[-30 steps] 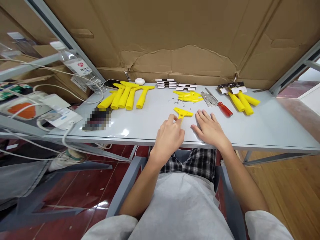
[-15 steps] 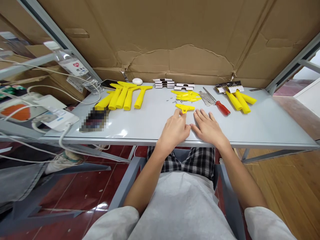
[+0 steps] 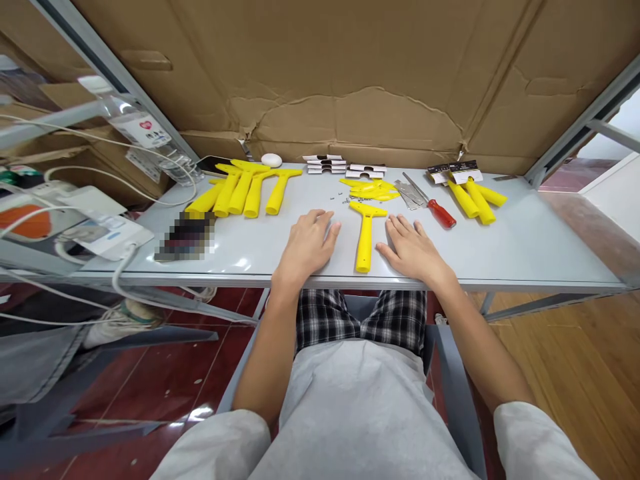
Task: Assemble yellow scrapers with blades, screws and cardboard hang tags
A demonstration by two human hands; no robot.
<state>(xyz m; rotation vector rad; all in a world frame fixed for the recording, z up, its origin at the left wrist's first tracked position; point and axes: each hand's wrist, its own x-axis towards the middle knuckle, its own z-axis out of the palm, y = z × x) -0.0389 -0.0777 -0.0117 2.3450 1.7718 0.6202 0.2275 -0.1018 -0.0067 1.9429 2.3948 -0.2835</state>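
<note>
A yellow T-shaped handle [image 3: 365,240] lies at the middle of a pale grey tabletop [image 3: 270,257], its crossbar away from the wearer and its shaft end close to the near edge. It looks like moulded plastic, so probably light, stiff and hard to break, though its smooth surface may slip a little; the rounded shaft seems the natural place to take hold, just below the crossbar. The left hand [image 3: 307,243] rests palm down to its left, thumb apart, holding nothing. The right hand [image 3: 410,247] lies flat to its right, fingers slightly spread and also empty; whether its fingertips touch the crossbar is unclear. Just beyond are small metal pieces [image 3: 346,200] and a pile of flat yellow parts [image 3: 370,191]. To the right lie thin metal plates [image 3: 410,195], a red-handled screwdriver [image 3: 441,214] and yellow handles with cards attached [image 3: 473,200]. Farther left sits a cluster of similar yellow handles [image 3: 243,191].
</note>
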